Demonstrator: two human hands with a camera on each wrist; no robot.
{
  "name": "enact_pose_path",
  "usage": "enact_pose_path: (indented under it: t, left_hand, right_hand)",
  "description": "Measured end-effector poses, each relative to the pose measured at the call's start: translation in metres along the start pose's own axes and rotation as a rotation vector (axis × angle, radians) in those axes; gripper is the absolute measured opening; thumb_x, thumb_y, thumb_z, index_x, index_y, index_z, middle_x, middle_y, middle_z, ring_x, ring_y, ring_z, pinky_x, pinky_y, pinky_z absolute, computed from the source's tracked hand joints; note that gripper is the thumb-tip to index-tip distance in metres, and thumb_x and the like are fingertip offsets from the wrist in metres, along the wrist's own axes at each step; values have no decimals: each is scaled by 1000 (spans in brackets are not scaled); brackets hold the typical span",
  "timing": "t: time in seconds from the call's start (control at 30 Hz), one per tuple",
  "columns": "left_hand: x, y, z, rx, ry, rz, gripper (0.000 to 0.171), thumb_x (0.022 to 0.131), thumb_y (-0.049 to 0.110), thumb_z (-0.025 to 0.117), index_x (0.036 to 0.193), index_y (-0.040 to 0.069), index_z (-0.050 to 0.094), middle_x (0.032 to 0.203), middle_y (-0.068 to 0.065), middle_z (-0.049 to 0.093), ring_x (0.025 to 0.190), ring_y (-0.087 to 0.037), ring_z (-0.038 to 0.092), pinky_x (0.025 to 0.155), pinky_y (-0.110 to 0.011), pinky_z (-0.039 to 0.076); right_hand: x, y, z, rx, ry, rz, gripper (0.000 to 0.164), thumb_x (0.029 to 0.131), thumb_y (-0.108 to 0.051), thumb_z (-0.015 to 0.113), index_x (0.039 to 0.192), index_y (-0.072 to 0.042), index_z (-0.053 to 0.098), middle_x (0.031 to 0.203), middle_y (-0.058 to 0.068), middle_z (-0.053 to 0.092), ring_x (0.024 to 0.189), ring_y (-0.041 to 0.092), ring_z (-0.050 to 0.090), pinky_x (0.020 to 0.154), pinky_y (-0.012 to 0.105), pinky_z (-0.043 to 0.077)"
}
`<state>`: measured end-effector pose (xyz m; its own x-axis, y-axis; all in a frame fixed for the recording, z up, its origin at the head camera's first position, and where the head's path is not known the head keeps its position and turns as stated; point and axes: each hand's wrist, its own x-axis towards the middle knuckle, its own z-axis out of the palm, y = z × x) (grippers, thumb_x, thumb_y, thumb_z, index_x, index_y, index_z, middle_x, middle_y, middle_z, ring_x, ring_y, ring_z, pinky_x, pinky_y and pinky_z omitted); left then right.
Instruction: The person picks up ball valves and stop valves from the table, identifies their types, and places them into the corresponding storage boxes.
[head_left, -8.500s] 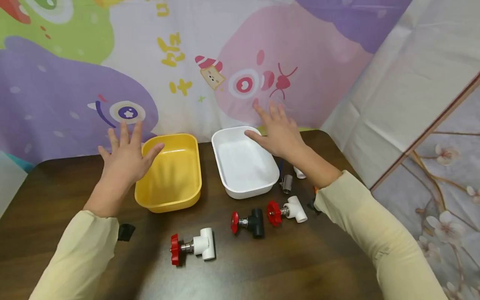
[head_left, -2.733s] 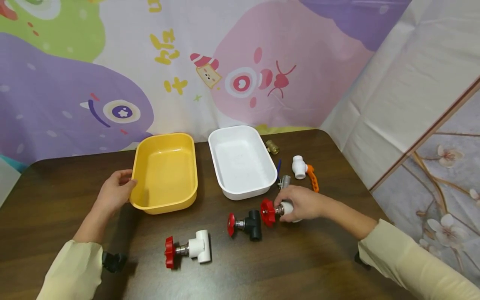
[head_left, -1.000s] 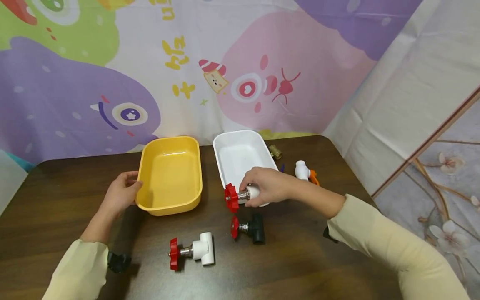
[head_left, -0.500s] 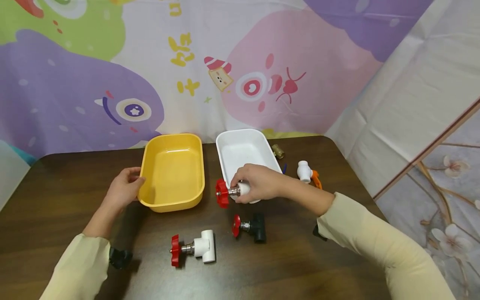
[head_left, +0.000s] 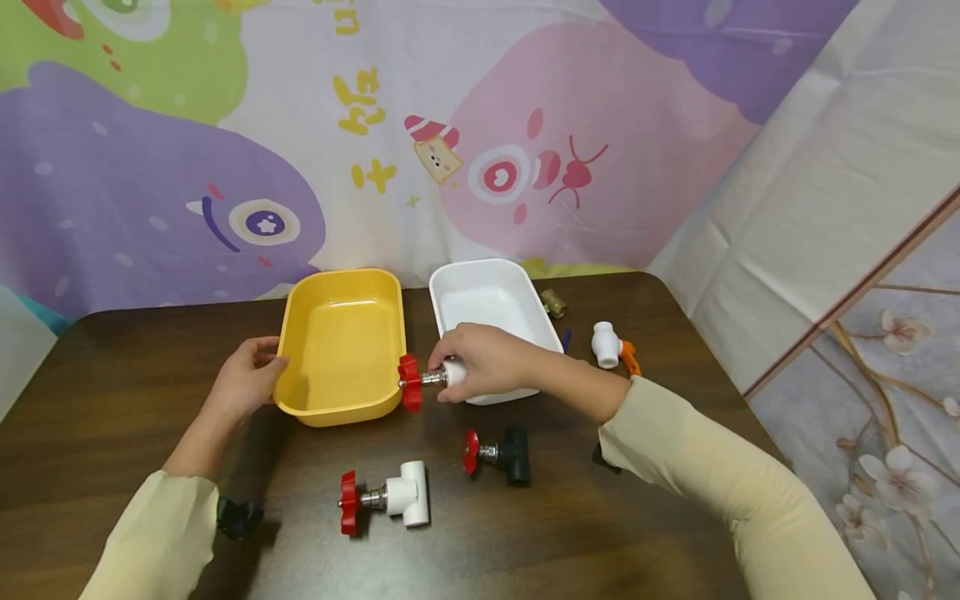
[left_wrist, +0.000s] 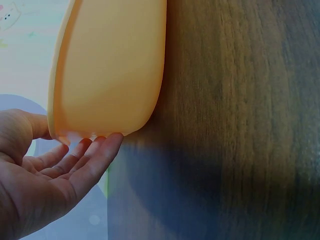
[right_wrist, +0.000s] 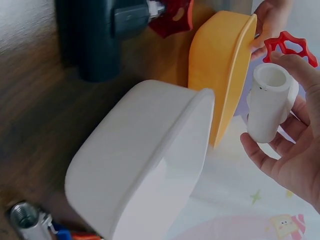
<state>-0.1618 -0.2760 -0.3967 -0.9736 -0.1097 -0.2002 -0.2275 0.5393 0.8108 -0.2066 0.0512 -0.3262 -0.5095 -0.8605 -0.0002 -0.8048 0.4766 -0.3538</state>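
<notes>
My right hand (head_left: 487, 362) grips a white tee-shaped valve (right_wrist: 267, 102) with a red handwheel (head_left: 409, 382), above the table between the two trays. In the head view its wheel overlaps the right rim of the yellow tray (head_left: 291, 392). My left hand (head_left: 246, 379) pinches that tray's left side, thumb at the rim and fingers against the outer wall (left_wrist: 112, 85). A white tray (head_left: 551, 321) stands behind the right hand, partly hidden by it. In front lie another white valve with a red wheel (head_left: 405, 495) and a black one (head_left: 513, 456).
Right of the white tray lie a brass valve (head_left: 553, 303) and a white ball valve (head_left: 606, 344) with an orange lever. A metal valve (right_wrist: 30, 220) with a blue lever shows in the right wrist view. A printed cloth (head_left: 390, 225) hangs behind the table.
My right hand has picked the white valve up from the table and carried it left, past the front of the white tray. My left hand has come down onto the yellow tray and stays there.
</notes>
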Motion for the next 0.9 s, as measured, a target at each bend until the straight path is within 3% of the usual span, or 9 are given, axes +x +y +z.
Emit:
enact_pose_path:
  t: [0.9]
  left_hand:
    - [-1, 1, 0, 15, -5, -3, 56, 99, 25, 38, 143, -7, 22, 132, -34, 38, 106, -42, 54, 70, -36, 58]
  right_hand:
    - [29, -7, -2, 31, -24, 85, 30, 76, -30, 74, 99, -12, 68, 93, -3, 65, 80, 10, 53, 72, 20, 43]
